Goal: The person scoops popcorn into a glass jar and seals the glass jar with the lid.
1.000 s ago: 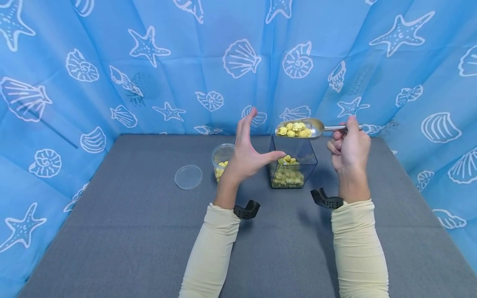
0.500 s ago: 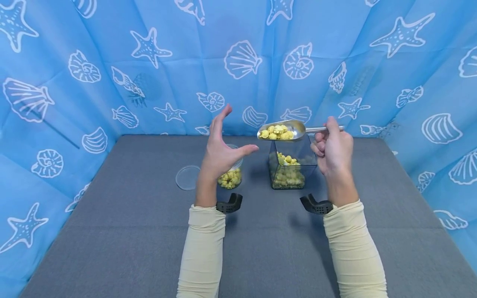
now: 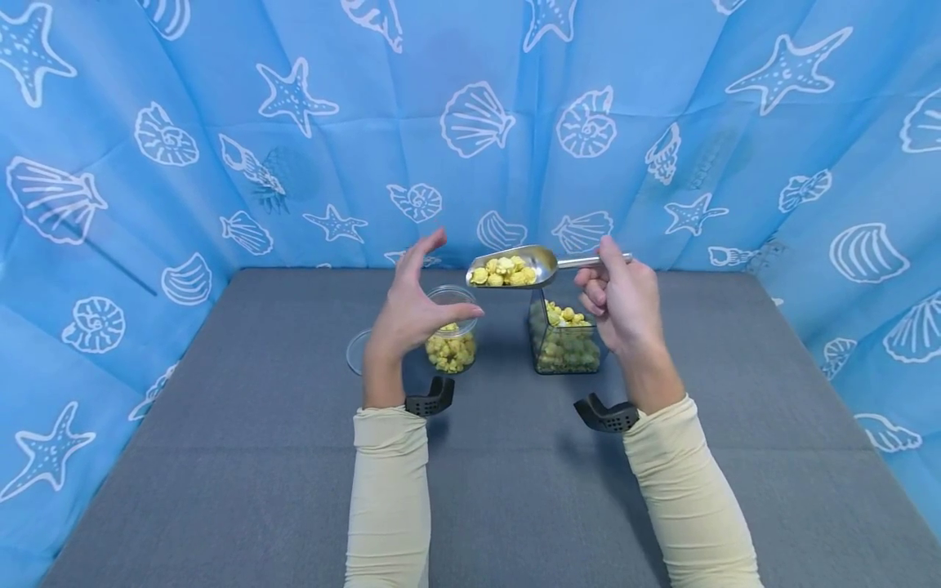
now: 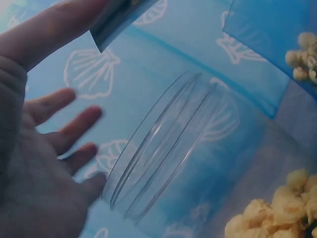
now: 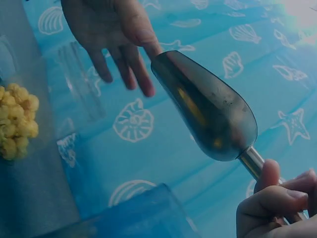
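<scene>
My right hand [image 3: 625, 306] grips the handle of a metal scoop [image 3: 542, 265], held level above the table. Yellow popcorn [image 3: 503, 272] fills the scoop's bowl, whose tip points left, above and just right of a clear round jar [image 3: 459, 327]. That jar has no lid on and holds popcorn in its lower part. With thumb and fingers spread wide, my left hand [image 3: 408, 314] hovers at the jar's rim, holding nothing. Seen from the left wrist, the jar's threaded rim [image 4: 158, 144] is just beyond the fingers. A clear square container [image 3: 566, 347] with popcorn stands under the right hand.
A clear round lid [image 3: 356, 351] lies flat on the grey tablecloth [image 3: 243, 425], left of the jar and partly behind my left hand. Behind the table hangs a blue curtain [image 3: 412, 106] with white shell and starfish prints.
The right hand has carried the loaded scoop leftward, from over the square container toward the jar. My left hand has moved left, away from the square container, its fingers still spread.
</scene>
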Motion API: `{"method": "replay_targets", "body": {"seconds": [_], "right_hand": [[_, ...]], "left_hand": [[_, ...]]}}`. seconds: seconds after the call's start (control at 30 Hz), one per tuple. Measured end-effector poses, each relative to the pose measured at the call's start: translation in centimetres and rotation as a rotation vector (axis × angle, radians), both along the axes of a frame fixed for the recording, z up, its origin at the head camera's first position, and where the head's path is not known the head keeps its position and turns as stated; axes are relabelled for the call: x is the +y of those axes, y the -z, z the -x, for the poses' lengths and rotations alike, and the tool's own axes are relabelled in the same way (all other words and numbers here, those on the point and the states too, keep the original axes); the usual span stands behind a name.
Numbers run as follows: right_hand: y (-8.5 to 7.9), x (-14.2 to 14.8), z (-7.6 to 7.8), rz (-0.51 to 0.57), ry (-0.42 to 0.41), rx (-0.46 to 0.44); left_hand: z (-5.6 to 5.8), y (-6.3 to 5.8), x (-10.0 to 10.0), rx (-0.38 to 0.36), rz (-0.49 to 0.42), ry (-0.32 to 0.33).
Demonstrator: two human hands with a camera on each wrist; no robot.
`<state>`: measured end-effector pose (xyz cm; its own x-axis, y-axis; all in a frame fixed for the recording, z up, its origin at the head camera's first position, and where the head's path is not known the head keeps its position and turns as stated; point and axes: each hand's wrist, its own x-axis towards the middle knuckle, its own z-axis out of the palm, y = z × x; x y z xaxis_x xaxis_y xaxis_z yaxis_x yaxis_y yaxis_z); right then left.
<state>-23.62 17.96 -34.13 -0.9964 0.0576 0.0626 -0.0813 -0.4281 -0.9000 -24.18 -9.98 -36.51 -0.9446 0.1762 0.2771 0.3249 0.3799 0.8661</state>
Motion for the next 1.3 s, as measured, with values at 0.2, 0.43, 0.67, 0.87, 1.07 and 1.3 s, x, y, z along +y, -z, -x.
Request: {"method": "replay_targets", "body": {"seconds": [0.2,0.43,0.67,0.87,1.07,1.3], "right_hand": [[0.7,-1.0,0.3,-0.071,-0.022,-0.028],[1.0,-1.3,0.3,-0.118,-0.043,-0.048],[1.1,-1.1,0.5,-0.129,-0.092,-0.060],[1.1,-1.0,0.6,-0.171,-0.115,-0.063],[1.2,-1.1,0.7,-0.202,-0.125,-0.048],[1.2,-1.3,0.7,-0.281,-0.096,-0.061]], "left_hand": [[0.4,0.4,-0.4,-0.198,0.108,0.055],[0.9,1.7,-0.8,-0.221,0.099,0.091],[1.8,3.6,-1.3,-0.255,-0.076,0.200],[2.1,4.5,-1.4,-0.290,-0.177,0.243],[2.1,4.5,-1.5,-0.285,-0.185,0.253],[2.3,4.6,-1.5,-0.283,-0.176,0.258]]}}
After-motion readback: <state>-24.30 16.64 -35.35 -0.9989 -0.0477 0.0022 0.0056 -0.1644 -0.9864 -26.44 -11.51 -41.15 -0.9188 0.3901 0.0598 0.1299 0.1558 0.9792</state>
